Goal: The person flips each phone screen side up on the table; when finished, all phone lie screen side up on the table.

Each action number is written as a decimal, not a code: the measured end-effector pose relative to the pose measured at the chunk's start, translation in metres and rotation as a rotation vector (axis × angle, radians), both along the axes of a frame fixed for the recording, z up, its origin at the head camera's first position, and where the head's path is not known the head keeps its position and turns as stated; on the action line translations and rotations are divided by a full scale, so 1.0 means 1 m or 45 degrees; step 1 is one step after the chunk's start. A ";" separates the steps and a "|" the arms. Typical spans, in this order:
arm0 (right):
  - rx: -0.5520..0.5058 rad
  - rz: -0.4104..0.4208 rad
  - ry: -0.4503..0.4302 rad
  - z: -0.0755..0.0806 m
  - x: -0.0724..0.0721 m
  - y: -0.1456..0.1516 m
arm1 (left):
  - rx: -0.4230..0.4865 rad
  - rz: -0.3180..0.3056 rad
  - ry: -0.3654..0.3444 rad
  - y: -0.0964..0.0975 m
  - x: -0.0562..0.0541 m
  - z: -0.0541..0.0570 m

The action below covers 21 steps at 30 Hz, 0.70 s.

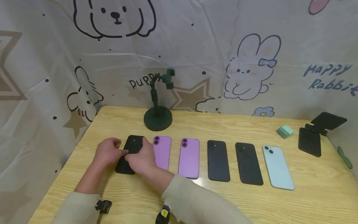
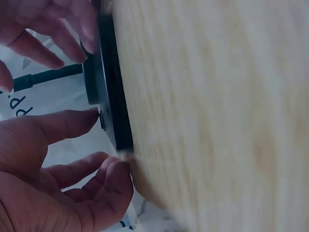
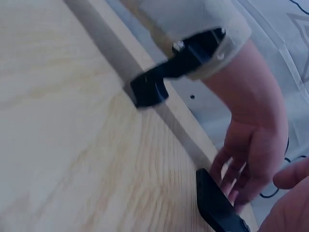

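The table (image 1: 193, 202) runs beneath and all round the grip; its pale top looks smooth, so a sideways push could make what lies there skate. Beyond the grip, a little to its right, the green stand (image 1: 158, 119) could be bumped if either hand reached far forward.

The right hand (image 1: 144, 157) has its fingers loosely bent at the phone's right side and its thumb off the back, so it seems to steady more than clamp. The left hand (image 1: 109, 153) has its thumb by the back and curled fingertips at the left edge; whether they clamp it, I cannot tell. If that hold is only edge-deep, a lift from 1 side could let the phone twist or slip.

The phone (image 1: 133, 145), black, lies between the 2 hands, back upward. 5 other phones (image 1: 218, 161) line up right of the grip. The nearest, a purple phone (image 1: 162, 152), sits just beside the right hand, whose knuckles could shove it out of line.

Nearer the body than the grip, the left wrist mount (image 1: 103, 206) hangs low and might scrape the wood if that wrist dipped.
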State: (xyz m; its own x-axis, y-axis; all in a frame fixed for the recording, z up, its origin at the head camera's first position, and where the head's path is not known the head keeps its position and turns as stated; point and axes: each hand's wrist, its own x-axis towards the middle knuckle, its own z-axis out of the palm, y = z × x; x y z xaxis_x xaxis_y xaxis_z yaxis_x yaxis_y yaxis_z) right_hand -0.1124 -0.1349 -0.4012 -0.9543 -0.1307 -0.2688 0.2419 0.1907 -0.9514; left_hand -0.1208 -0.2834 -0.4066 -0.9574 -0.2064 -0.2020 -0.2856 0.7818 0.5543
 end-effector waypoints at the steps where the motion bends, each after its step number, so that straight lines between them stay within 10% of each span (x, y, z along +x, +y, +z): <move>1: -0.015 -0.021 -0.005 0.001 0.001 -0.001 | 0.011 0.019 0.004 0.001 0.001 0.000; 21: 0.066 -0.135 -0.165 0.003 0.002 -0.021 | 0.207 0.186 -0.047 -0.012 0.008 -0.002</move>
State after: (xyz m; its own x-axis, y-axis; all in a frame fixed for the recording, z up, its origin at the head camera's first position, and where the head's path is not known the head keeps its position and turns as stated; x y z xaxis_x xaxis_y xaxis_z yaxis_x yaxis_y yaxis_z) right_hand -0.1103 -0.1561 -0.3981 -0.9189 -0.0135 -0.3943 0.3834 0.2057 -0.9004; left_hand -0.1125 -0.2956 -0.4090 -0.9110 -0.3044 -0.2782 -0.4117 0.6317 0.6569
